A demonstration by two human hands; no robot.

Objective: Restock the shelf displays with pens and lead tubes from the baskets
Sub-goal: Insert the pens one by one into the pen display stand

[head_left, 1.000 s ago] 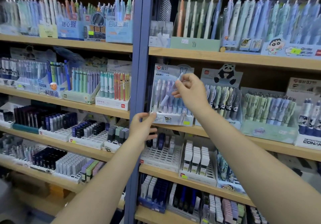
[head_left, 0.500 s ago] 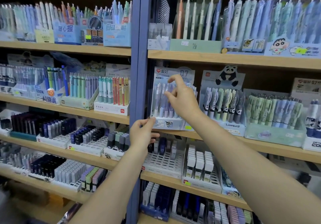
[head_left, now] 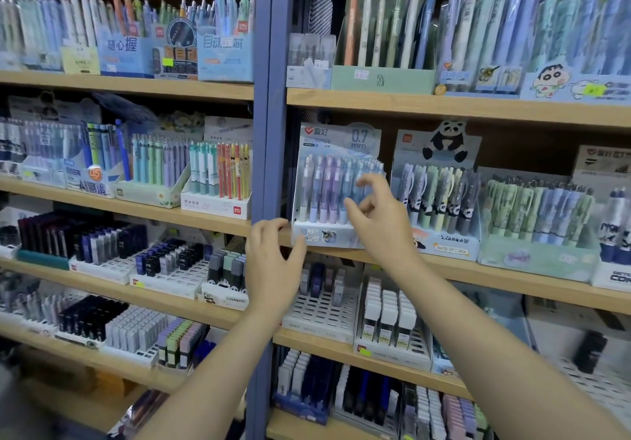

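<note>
pastel pens now stand in the 0.7 display box on the middle shelf; my right hand has let go, fingers loose and empty, while my left hand steadies the box's near-left corner, so that pen looks stocked.

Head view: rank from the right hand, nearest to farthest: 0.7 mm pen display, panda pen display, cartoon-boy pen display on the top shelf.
From the right hand:
1. 0.7 mm pen display, directly at the fingers.
2. Panda pen display, next box to its right.
3. Cartoon-boy pen display, one shelf up, far right.
</note>
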